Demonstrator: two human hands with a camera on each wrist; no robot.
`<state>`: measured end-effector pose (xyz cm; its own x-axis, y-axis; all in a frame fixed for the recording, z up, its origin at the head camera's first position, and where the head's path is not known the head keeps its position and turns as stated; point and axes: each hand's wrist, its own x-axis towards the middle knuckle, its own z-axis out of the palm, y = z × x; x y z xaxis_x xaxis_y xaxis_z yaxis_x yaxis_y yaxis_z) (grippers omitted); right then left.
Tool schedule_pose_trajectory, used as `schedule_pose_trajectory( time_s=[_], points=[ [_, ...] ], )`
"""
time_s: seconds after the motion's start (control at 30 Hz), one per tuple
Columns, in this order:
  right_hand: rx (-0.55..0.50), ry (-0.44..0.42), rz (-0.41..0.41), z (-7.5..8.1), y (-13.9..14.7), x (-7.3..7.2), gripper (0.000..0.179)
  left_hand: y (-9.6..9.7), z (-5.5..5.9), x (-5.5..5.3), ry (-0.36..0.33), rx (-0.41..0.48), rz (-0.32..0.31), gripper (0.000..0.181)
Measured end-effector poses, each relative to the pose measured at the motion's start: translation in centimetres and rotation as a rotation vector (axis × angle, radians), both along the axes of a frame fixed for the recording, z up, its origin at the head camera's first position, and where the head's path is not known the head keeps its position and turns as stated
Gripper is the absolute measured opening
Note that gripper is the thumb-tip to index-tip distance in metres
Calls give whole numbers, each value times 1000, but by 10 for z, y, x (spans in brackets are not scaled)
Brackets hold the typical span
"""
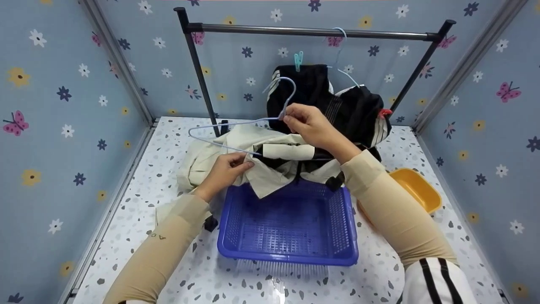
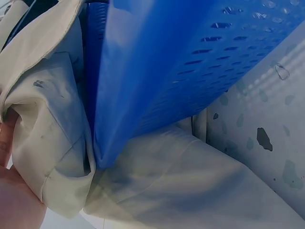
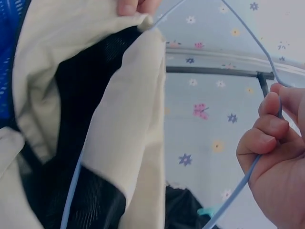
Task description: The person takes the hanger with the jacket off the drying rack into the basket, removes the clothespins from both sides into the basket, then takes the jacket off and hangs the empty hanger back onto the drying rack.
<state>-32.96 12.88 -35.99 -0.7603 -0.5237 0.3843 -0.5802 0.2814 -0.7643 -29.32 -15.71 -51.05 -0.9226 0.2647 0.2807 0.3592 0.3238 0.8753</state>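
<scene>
In the head view my right hand (image 1: 314,126) pinches a light-blue clothes hanger (image 1: 294,88) just below its hook, and the hook points up. Curled fingers of that hand (image 3: 281,152) wrap the hanger wire in the right wrist view. A cream jacket (image 1: 202,164) with black mesh lining (image 3: 81,90) lies bunched behind and over the far rim of a blue basket. My left hand (image 1: 225,171) pinches the jacket's edge beside the hanger's left end. One stretch of hanger wire (image 3: 74,191) crosses the lining. Cream cloth partly hides the left hand (image 2: 16,195) in the left wrist view.
The blue perforated basket (image 1: 287,257) stands at the centre of the speckled table (image 1: 139,185). Behind it, a black garment (image 1: 346,105) hangs from the rack bar (image 1: 270,29), with a teal clip (image 1: 298,61) and a red clip (image 1: 384,113). A yellow tray (image 1: 430,198) sits at the right.
</scene>
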Motion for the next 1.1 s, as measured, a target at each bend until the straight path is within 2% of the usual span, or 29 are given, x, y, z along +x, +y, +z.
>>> schedule_pose_trajectory(
  time_s=[0.27,0.57,0.8,1.1],
  points=[
    [-35,-6,7,18,-24,1,16,0,0,-1,-37,-28,-33,19],
    [-120,-24,-91,45,-27,-4,19,1,-2,1,-53,-141,-125,10],
    [-116,-10,-171,59,-12,-25,21,-2,-3,3,-53,-191,-142,10],
    [-71,20,-311,62,0,-61,25,-2,-3,5,-37,-197,-136,11]
  ],
)
